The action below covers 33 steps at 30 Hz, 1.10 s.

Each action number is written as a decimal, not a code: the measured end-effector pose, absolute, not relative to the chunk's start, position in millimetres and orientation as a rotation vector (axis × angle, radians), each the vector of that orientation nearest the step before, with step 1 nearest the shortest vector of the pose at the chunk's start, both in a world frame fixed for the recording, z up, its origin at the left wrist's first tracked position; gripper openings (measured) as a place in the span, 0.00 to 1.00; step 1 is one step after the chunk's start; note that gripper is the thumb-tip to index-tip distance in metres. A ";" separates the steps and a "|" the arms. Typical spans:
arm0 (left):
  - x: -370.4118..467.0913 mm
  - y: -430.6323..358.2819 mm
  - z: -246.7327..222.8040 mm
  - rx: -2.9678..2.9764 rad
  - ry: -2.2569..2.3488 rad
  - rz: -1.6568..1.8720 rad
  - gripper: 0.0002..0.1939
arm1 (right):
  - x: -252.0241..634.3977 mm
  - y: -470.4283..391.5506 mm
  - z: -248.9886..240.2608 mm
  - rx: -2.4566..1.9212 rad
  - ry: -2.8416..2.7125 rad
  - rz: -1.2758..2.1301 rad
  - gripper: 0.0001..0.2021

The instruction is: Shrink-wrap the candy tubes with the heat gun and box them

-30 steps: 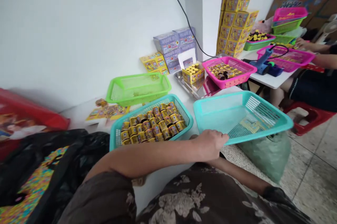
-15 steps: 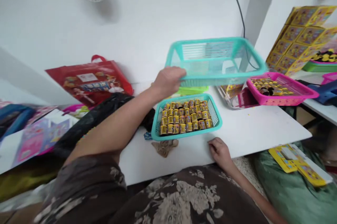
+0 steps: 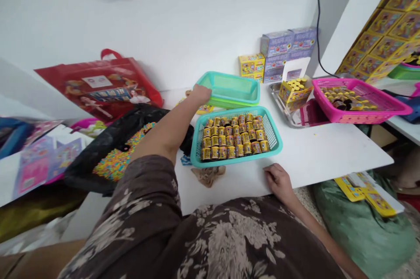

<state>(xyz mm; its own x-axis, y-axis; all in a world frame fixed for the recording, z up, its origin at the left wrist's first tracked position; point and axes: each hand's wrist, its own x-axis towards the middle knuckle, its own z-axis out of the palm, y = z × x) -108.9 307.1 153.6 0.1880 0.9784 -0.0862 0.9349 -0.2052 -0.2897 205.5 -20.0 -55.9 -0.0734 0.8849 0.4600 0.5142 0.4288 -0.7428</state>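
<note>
My left hand (image 3: 201, 94) grips the left rim of an empty teal basket (image 3: 234, 88), which rests on a green basket (image 3: 226, 103) at the back of the white table. In front of them stands another teal basket (image 3: 278, 150) with rows of small yellow-labelled jars (image 3: 231, 140) lying in it. My right hand (image 3: 278, 178) rests at the table's front edge, its fingers curled in; whether anything is inside them is hidden. A crumpled brown cloth (image 3: 209, 176) lies by the front basket.
A black bag (image 3: 82, 172) of colourful beads and a red bag (image 3: 105, 88) are at the left. Purple boxes (image 3: 277, 47) stand by the wall. At the right are a metal tray (image 3: 285, 115), a pink basket (image 3: 367, 116) and stacked yellow boxes (image 3: 382, 29).
My left hand has lowered the empty teal basket from the air onto the green one behind the jars. The view has shifted slightly. My right hand stays at the table edge.
</note>
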 end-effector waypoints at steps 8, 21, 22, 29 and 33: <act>-109.9 250.4 139.9 -2.198 -2.021 -0.075 0.28 | 211.0 0.3 -19.0 -1.327 -0.956 1.009 0.21; -109.7 80.7 93.1 -2.147 -2.409 -0.299 0.21 | 204.1 14.0 -6.4 -1.156 -0.520 1.338 0.17; -105.2 82.7 93.3 -2.156 -2.409 -0.301 0.22 | 202.2 11.9 -6.1 -1.166 -0.510 1.365 0.17; -122.2 135.1 77.4 -1.982 -2.730 -0.428 0.24 | 207.8 14.9 -2.0 -1.179 -0.602 1.440 0.13; -117.6 139.6 74.2 -1.962 -2.777 -0.646 0.21 | 214.6 17.3 -2.0 -1.254 -0.659 1.225 0.18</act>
<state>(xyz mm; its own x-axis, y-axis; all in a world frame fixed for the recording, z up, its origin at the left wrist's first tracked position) -117.6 139.6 74.2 -0.3227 0.9454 -0.0460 0.8279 0.3055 0.4704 214.6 17.3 -2.0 0.2848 0.9300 -0.2323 -0.3187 -0.1367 -0.9379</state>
